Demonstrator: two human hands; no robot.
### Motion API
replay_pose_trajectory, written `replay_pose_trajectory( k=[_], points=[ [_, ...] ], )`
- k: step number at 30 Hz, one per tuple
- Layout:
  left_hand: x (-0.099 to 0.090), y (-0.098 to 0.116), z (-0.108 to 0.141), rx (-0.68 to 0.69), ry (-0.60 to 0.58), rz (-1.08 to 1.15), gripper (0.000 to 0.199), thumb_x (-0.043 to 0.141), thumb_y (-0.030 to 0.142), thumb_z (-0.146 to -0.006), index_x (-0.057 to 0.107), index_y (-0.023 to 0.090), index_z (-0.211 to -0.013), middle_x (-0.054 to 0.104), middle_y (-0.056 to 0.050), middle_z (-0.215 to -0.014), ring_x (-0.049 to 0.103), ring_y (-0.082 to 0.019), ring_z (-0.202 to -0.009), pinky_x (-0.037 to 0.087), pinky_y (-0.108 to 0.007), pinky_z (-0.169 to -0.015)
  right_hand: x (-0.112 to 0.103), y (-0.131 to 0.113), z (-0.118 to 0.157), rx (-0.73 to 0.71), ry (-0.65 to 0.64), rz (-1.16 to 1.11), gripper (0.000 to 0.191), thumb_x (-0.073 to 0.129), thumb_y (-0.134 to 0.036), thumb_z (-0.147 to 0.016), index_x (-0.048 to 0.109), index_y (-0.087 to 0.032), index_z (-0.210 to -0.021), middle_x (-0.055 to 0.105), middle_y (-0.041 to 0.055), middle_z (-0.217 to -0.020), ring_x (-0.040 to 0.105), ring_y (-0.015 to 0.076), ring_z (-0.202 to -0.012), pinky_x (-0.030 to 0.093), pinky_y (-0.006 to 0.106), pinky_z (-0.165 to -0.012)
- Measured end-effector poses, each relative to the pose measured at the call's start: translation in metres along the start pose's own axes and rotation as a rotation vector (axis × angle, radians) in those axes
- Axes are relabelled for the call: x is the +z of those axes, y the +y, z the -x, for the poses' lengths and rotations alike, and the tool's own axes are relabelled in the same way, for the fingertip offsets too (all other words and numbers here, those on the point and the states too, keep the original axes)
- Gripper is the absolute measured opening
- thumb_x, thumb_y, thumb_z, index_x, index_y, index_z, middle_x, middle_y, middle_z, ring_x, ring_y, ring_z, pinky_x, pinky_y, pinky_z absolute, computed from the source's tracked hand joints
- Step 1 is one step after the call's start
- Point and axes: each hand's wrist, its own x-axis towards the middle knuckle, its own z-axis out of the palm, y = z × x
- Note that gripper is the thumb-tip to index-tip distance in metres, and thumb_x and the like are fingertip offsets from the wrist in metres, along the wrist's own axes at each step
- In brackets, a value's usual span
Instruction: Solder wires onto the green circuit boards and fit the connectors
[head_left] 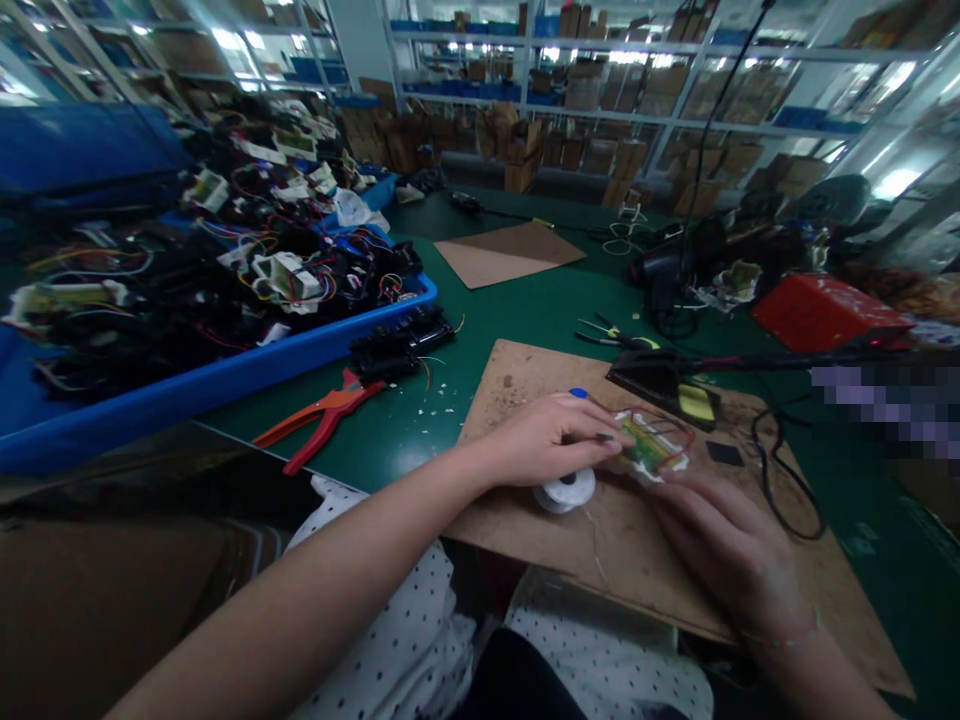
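Note:
A small green circuit board (649, 450) in a white frame, with a red wire along it, is held over the brown work board (517, 400). My left hand (551, 440) reaches in from the left, its fingers closed at the circuit board's left end. At the lower right edge, my right hand (724, 535) grips the circuit board with bent fingers, partly hidden by the hand itself. A white spool (566, 492) stands just below my left hand, and a thin strand trails from it. A blue round cap (578, 393) shows beyond my left knuckles.
A blue bin (300, 345) full of wired black parts stands at left. Red-handled pliers (322, 415) lie before it; smaller pliers (615, 335) lie farther back. A black stand with yellow sponge (696, 404), black cable (780, 490) and red box (829, 310) are at right.

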Motion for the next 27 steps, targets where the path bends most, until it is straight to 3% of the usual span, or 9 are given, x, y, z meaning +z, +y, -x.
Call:
replay_pose_trajectory(
  k=[5, 10, 20, 23, 26, 27],
  points=[
    [0.0, -0.002, 0.008, -0.027, -0.002, -0.079, 0.025, 0.061, 0.024, -0.096, 0.074, 0.027, -0.117, 0.073, -0.005, -0.123, 0.066, -0.017, -0.116, 0.047, -0.037, -0.106, 0.005, -0.004, -0.015, 0.065, -0.092, -0.004, 0.016, 0.062, -0.016, -0.09, 0.069, -0.024, -0.103, 0.072, 0.0078, -0.107, 0.07, 0.0211, -0.093, 0.058, 0.033, -0.08],
    [-0.008, 0.009, 0.031, -0.007, -0.071, -0.16, 0.029, 0.06, 0.026, -0.096, 0.071, 0.028, -0.123, 0.07, -0.006, -0.131, 0.065, -0.02, -0.119, 0.045, -0.042, -0.107, 0.007, -0.001, -0.021, 0.078, -0.192, -0.146, 0.017, 0.061, -0.013, -0.087, 0.068, -0.024, -0.099, 0.071, 0.0071, -0.111, 0.067, 0.0226, -0.103, 0.056, 0.039, -0.089],
    [-0.022, 0.034, 0.055, -0.005, -0.162, -0.295, 0.063, 0.071, 0.049, -0.086, 0.052, 0.034, -0.144, 0.044, -0.006, -0.158, 0.048, -0.029, -0.141, 0.039, -0.05, -0.115, 0.013, 0.0, -0.022, 0.014, -0.091, -0.194, 0.022, 0.067, -0.014, -0.082, 0.067, -0.024, -0.103, 0.071, 0.0049, -0.102, 0.068, 0.0218, -0.094, 0.054, 0.038, -0.085],
    [-0.044, 0.025, 0.066, -0.176, 0.014, -0.369, 0.057, 0.064, 0.044, -0.093, 0.048, 0.034, -0.146, 0.055, -0.003, -0.15, 0.056, -0.023, -0.133, 0.045, -0.043, -0.111, 0.012, 0.0, -0.019, 0.01, 0.026, -0.197, 0.023, 0.069, -0.014, -0.082, 0.069, -0.024, -0.103, 0.071, 0.0049, -0.103, 0.068, 0.0214, -0.092, 0.054, 0.038, -0.086],
    [-0.086, 0.001, 0.09, -0.603, 0.503, -0.726, 0.046, 0.066, 0.041, -0.091, 0.059, 0.026, -0.134, 0.064, -0.006, -0.137, 0.058, -0.026, -0.127, 0.043, -0.044, -0.111, 0.011, -0.001, -0.017, 0.039, 0.096, -0.203, 0.025, 0.07, -0.015, -0.082, 0.07, -0.025, -0.105, 0.071, 0.0045, -0.103, 0.068, 0.0221, -0.09, 0.054, 0.041, -0.085],
    [-0.101, -0.01, 0.099, -0.692, 0.62, -0.791, 0.051, 0.069, 0.038, -0.088, 0.057, 0.019, -0.134, 0.06, -0.014, -0.139, 0.053, -0.033, -0.131, 0.038, -0.051, -0.114, 0.011, -0.001, -0.017, 0.05, 0.107, -0.203, 0.025, 0.071, -0.016, -0.082, 0.07, -0.026, -0.105, 0.072, 0.0044, -0.103, 0.068, 0.0228, -0.09, 0.055, 0.042, -0.085]
  ],
)
